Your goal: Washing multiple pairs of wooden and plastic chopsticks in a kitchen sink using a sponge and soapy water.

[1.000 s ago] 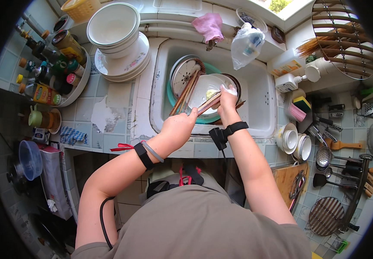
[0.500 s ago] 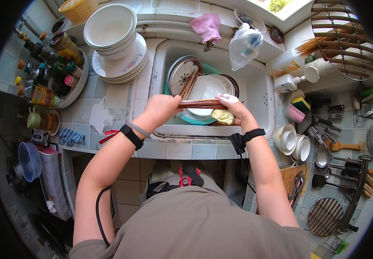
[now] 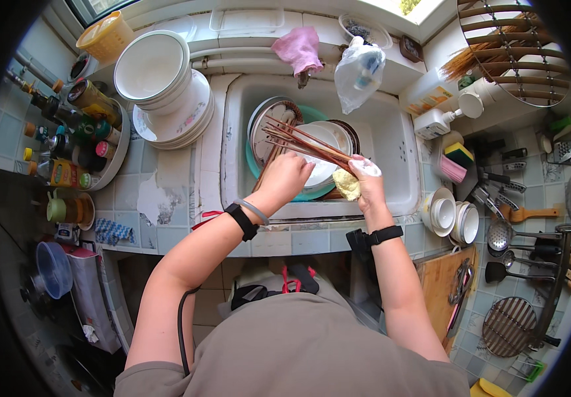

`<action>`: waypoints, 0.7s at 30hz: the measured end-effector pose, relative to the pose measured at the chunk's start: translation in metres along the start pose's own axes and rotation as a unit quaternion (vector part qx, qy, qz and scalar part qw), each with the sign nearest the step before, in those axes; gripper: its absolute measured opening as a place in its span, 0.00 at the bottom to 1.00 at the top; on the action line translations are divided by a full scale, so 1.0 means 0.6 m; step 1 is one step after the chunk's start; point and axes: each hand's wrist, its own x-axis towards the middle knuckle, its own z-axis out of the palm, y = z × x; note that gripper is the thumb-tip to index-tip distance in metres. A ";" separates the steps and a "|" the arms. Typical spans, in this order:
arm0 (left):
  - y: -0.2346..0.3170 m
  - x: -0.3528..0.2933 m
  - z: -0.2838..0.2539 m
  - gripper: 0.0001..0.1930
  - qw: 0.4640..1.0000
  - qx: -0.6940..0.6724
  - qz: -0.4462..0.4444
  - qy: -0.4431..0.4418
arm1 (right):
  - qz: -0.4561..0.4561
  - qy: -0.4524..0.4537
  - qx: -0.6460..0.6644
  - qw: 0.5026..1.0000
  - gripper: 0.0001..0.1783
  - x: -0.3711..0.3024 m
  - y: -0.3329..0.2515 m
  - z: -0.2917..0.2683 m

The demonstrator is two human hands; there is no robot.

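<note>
A fanned bundle of brown chopsticks (image 3: pixel 315 149) is gripped in my right hand (image 3: pixel 368 185), over the sink. The same hand presses a crumpled pale yellow scrubbing cloth (image 3: pixel 347 184) below the chopsticks, and white foam covers its fingers. My left hand (image 3: pixel 284 177) is just left of the bundle, fingers curled; what they hold, if anything, is hidden. More chopsticks (image 3: pixel 266 167) lean in the green basin (image 3: pixel 250 159) beside that hand. White plates (image 3: pixel 322 135) and a patterned bowl (image 3: pixel 262 135) sit in the basin, partly covered by the chopsticks and hands.
The white sink (image 3: pixel 391 192) surrounds the basin. Stacked bowls (image 3: pixel 153 63) and plates (image 3: pixel 199 116) stand at its left, near a tray of bottles (image 3: pixel 117 142). A plastic bag (image 3: pixel 358 73) and pink cloth (image 3: pixel 297 49) hang behind. Small bowls (image 3: pixel 441 212) and utensils (image 3: pixel 500 235) are at right.
My left hand has let go of the bundle's left end and moved right and nearer to me. The chopsticks now fan out, tilted up to the left, held in my right hand.
</note>
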 end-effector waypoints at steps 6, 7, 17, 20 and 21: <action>0.002 0.045 0.097 0.20 0.660 -0.718 -0.211 -0.071 | -0.010 0.017 0.055 0.998 0.13 -0.067 0.022 0.055; 0.010 0.047 0.100 0.15 0.621 -0.758 -0.196 -0.030 | 0.005 0.016 0.060 0.998 0.13 -0.078 0.026 0.060; -0.010 0.025 0.064 0.10 0.650 -0.703 -0.290 -0.017 | 0.108 -0.102 -0.057 0.987 0.15 -0.109 0.017 0.018; -0.024 0.009 0.040 0.09 0.733 -0.606 -0.305 -0.052 | 0.073 -0.021 -0.012 0.997 0.27 -0.070 0.018 0.004; -0.016 0.003 0.037 0.07 0.744 -0.592 -0.303 -0.053 | 0.101 0.004 0.010 0.995 0.35 -0.061 0.005 0.012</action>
